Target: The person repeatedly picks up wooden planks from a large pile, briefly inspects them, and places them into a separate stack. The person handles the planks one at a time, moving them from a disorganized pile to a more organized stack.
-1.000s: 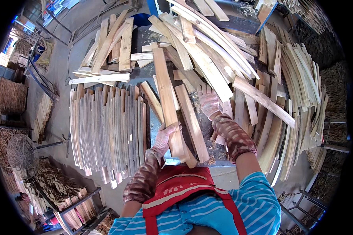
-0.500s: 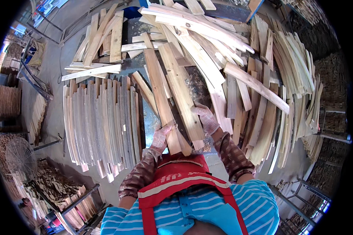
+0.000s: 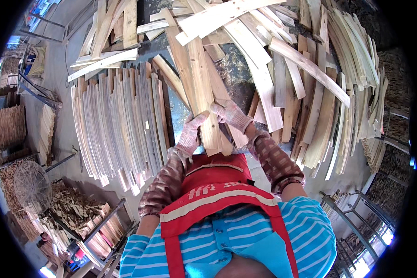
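My left hand (image 3: 190, 132), in a pale knit glove, is closed on the left edge of the wooden boards in front of me. From the other side my right hand (image 3: 231, 115), gloved too, grips the right edge of the top wooden board (image 3: 202, 88). This light brown board points away from my body and lies partly over a second, longer board (image 3: 177, 44). Another board (image 3: 223, 83) slants out beneath my right hand. A wide pale board (image 3: 217, 19) crosses the far ends. The fingers under the boards are hidden.
At the left stands a tight row of boards on edge (image 3: 111, 125). Loose boards (image 3: 306, 97) lie heaped at the right, with more boards (image 3: 109, 28) at the far left. A dark worktop (image 3: 238, 69) shows between them. A round fan (image 3: 32, 185) stands at the lower left.
My right hand has moved left with its board, which now overlaps the board at my left hand. The view has shifted, and a pale board now lies across their far ends.
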Motion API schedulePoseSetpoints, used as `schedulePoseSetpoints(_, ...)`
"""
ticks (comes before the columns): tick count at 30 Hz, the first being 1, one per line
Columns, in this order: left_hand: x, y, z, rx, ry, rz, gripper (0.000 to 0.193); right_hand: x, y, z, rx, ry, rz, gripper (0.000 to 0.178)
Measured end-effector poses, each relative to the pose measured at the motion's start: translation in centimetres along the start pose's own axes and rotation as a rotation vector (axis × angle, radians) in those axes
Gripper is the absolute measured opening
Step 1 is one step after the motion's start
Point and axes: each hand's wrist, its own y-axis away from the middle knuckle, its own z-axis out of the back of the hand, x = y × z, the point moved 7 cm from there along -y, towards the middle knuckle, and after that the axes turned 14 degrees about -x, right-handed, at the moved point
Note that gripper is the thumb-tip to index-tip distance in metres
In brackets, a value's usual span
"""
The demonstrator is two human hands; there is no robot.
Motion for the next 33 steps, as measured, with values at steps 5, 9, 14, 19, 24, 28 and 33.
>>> schedulePoseSetpoints(5,-0.5,0.5,0.7,-0.03,-0.026,-0.001,0.06,0.2,-0.2,-0.5,-0.049,0.058,0.076,0.061)
schedulePoseSetpoints(9,-1.7,1.8,1.0,-0.081,-0.037,-0.038,0.057,-0.4,-0.2,-1.6,-0.045,0.031,0.053,0.057)
schedulePoseSetpoints(14,-2.8,2.2,3.5,-0.058,0.024,-0.109,0.057,1.9,1.1,-4.2,-0.078,0.097,0.219,0.048)
schedulePoseSetpoints(19,-4.4,3.3,4.0,-0.03,0.0,-0.141,0.057,1.7,1.3,-5.8,-0.077,-0.037,0.15,0.051)
schedulePoseSetpoints(24,-5.8,4.7,3.7,-0.075,-0.048,-0.182,0.053,2.8,1.5,-6.5,-0.016,-0.049,0.161,0.054)
schedulePoseSetpoints(28,-6.3,4.9,3.5,-0.048,-0.043,-0.204,0.051,2.8,1.3,-6.6,-0.055,-0.02,0.22,0.054)
schedulePoseSetpoints(33,-6.6,4.9,3.5,-0.054,-0.046,-0.231,0.05,3.2,1.1,-6.7,-0.067,0.016,0.237,0.055)
